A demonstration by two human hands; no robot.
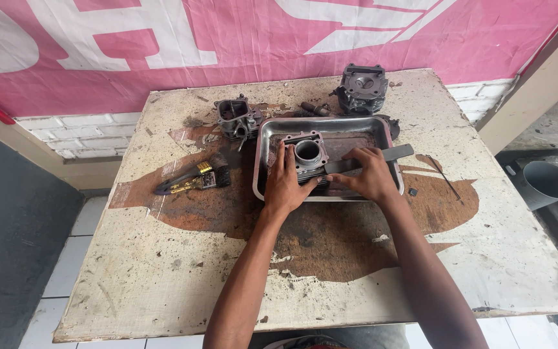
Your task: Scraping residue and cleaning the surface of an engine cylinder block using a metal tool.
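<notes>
A grey finned engine cylinder [306, 157] with a round bore sits in a shallow metal tray [261, 169] on the worn table [163, 271]. The left hand [283, 183] lies on it, fingers spread and steadying it. The right hand [371, 176] has its fingers closed around a flat dark blade [382, 157] laid against the cylinder. Behind hangs a pink banner [240, 39] with big white shapes. Left of the tray lies a brush [192, 179].
</notes>
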